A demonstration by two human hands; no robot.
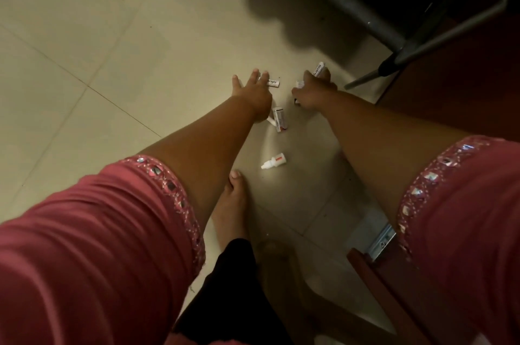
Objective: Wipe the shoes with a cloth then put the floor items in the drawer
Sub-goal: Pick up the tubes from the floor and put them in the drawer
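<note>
Nearest you, both pink sleeves with their sequinned cuffs fill the lower corners, and your bare foot [232, 204] stands on the pale tiled floor [84, 49] between your arms. At your lower right the wooden edge of the open drawer [365, 268] shows with its metal slide rail [382, 240] beside it. Just ahead of your toes a small white dropper bottle [273, 161] lies on its side, apart from both hands. Farther out, a small white box [279, 118] lies by your left wrist with a little white tube just beside it. Your left hand [254, 92] is spread flat with straight fingers, its fingertips resting on a white tube [272, 82] printed "bright". Your right hand [312, 91] is curled around a white labelled tube [318, 68], whose end sticks out past your fingers; more white packaging peeks out at the thumb side, though you cannot tell what it is. Beyond your right hand, grey metal chair legs [422, 43] cross in front of dark furniture, and a shadow falls across the tiles.
</note>
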